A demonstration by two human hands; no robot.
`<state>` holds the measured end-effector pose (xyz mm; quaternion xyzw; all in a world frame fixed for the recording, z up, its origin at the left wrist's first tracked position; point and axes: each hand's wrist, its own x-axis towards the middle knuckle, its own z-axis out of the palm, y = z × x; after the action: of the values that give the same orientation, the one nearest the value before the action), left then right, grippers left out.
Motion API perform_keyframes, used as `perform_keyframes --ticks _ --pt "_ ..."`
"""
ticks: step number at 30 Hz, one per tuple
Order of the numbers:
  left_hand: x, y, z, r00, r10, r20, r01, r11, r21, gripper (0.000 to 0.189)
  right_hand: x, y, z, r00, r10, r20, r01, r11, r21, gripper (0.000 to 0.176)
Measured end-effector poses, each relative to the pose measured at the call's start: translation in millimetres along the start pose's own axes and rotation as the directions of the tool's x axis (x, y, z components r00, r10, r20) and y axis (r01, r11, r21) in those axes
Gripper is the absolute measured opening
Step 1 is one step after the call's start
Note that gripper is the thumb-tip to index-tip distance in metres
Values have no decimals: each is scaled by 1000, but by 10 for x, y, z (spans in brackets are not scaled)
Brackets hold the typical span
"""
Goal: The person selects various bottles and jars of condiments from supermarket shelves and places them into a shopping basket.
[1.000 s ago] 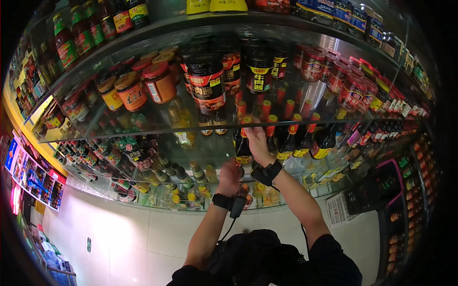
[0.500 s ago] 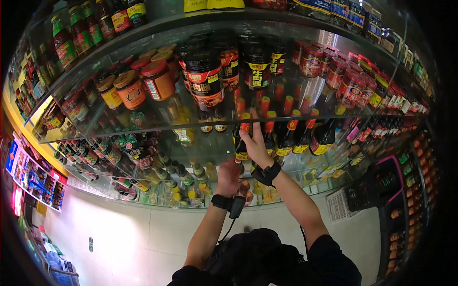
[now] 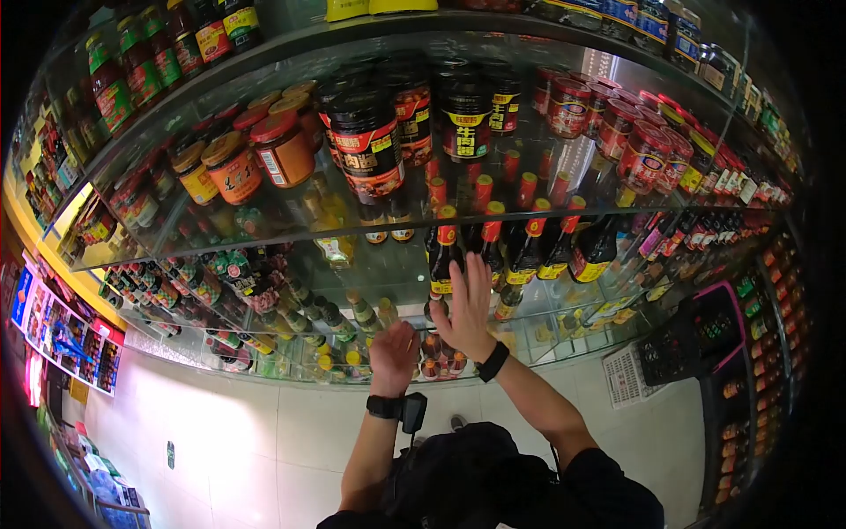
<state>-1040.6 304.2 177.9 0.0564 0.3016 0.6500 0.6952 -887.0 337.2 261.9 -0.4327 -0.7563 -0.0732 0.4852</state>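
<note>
My right hand is raised with fingers spread, holding nothing, just below a row of dark sauce bottles with red caps on a glass shelf. My left hand hangs lower and to the left with its fingers curled, in front of small bottles on a lower shelf; I cannot see anything in it. Both wrists wear black bands, and a small black device hangs from the left one.
Glass shelves fill the view. Orange-lidded jars and dark jars with red labels stand on the upper shelf, red-lidded jars to the right. A black basket sits at the lower right. White floor tiles lie below.
My right hand has let go of the red-capped bottle and dropped back from the shelf, fingers spread. My left hand has moved down and to the left.
</note>
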Motion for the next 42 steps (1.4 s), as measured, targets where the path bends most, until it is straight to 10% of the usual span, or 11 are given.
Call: perform_keyframes --ticks 4,8,10,11,13,15,34,42 --pt "-155 -28 -168 973 -53 -227 38 997 -70 21 -324 -30 10 990 107 -88 -101 993 66 56" --pt "9 -313 -922 951 -14 308 101 958 -267 16 -777 0 62 949 279 -145 -243 944 224 46" --pt "-130 -359 -812 949 -244 -201 187 946 -265 14 -1054 66 104 925 339 -173 -288 920 266 42" --pt "-6 -514 -1172 991 -135 13 131 979 153 19 -1212 112 127 899 394 -191 -326 893 310 39" --pt "-25 -604 -1215 984 -180 9 172 955 242 19 -1331 105 25 861 459 -219 -384 869 313 34" --pt "-145 -620 -974 892 -379 -248 312 911 -268 16 -1486 132 -86 840 493 -225 -431 860 273 33" --pt "-218 -1912 -492 745 -513 -427 540 839 -65 11 -2525 712 -1277 599 692 -403 -699 697 159 34" --pt "-319 -3432 238 765 -573 -294 601 799 8 4 -2947 1558 -2394 505 703 -500 -724 661 197 30"
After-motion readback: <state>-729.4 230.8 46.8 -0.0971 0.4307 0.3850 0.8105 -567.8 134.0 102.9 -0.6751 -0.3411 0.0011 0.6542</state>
